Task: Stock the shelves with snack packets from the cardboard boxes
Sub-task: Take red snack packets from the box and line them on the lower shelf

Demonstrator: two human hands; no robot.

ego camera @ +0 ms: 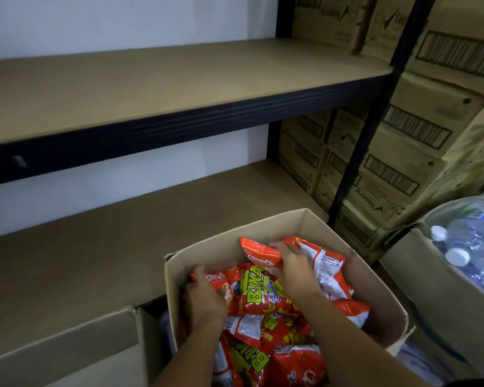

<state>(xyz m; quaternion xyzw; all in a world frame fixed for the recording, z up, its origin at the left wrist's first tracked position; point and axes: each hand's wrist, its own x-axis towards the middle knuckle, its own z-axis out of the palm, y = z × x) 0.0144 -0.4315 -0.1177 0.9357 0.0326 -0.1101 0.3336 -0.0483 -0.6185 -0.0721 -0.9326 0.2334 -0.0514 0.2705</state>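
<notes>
Your left hand (204, 298) and right hand (292, 270) each grip red foil snack packets (259, 298) inside open brown cardboard box (263, 233).

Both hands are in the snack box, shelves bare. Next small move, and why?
Probably lift the gathered packets out of the cardboard box and onto the lower shelf behind it. The left hand and right hand already grip red snack packets from either side, and the shelf part in view is bare and nearest.
</notes>
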